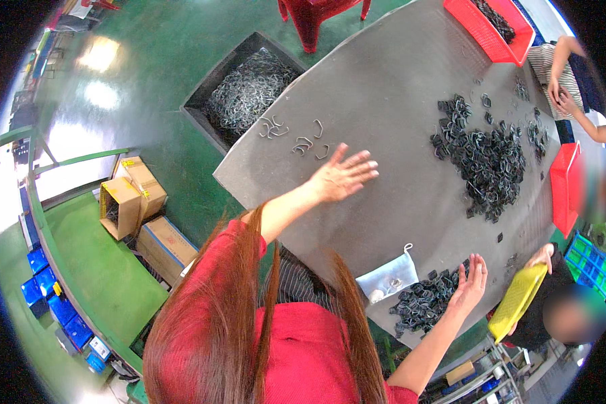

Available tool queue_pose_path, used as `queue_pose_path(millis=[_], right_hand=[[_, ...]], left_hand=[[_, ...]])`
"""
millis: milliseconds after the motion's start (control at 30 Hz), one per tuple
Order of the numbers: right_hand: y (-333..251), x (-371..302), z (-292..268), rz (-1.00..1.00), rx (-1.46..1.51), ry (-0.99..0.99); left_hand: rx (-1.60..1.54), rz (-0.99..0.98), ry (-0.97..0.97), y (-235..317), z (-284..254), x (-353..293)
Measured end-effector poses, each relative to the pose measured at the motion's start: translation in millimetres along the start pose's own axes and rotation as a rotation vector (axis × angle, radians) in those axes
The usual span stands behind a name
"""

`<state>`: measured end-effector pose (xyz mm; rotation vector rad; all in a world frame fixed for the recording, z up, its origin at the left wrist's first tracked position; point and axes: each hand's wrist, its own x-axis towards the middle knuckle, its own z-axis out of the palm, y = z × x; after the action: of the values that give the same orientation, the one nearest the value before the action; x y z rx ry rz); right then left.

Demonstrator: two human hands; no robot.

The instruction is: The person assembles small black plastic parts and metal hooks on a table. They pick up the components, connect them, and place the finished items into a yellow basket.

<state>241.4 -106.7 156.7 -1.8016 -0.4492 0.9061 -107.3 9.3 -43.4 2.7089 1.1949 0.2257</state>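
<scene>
My left hand point(343, 178) hovers over the grey table point(343, 236) with its fingers spread and nothing in them. Closest to it are several loose bent metal hooks point(303, 145), thin and silvery. At the table's near edge my right hand point(469, 286) is raised, fingers stretched out, beside a pile of small black buckle-like parts point(421, 301). That hand holds nothing that I can see. A light blue pouch point(388, 274) with a loop lies left of this pile. A larger heap of black parts point(485, 158) spreads over the table's right half.
A dark bin point(249, 91) full of metal hooks stands at the table's left corner. Red baskets point(485, 30) point(565, 188) sit along the far and right edges. One co-worker holds a yellow basket point(518, 303); another's hands point(564, 94) are at upper right. Cardboard boxes point(135, 195) stand left.
</scene>
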Motion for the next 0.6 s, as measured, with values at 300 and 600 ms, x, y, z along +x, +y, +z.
queue_pose_path(millis=[300, 600], right_hand=[[6.5, 11.5, 33.7, 0.021, -0.014, 0.005], [76.2, 80.5, 81.5, -0.151, -0.373, -0.089]], left_hand=[[0.421, -0.581, -0.010, -158.8, -42.2, -55.5], [0.045, -0.316, 0.354, -136.2, -34.1, 113.5]])
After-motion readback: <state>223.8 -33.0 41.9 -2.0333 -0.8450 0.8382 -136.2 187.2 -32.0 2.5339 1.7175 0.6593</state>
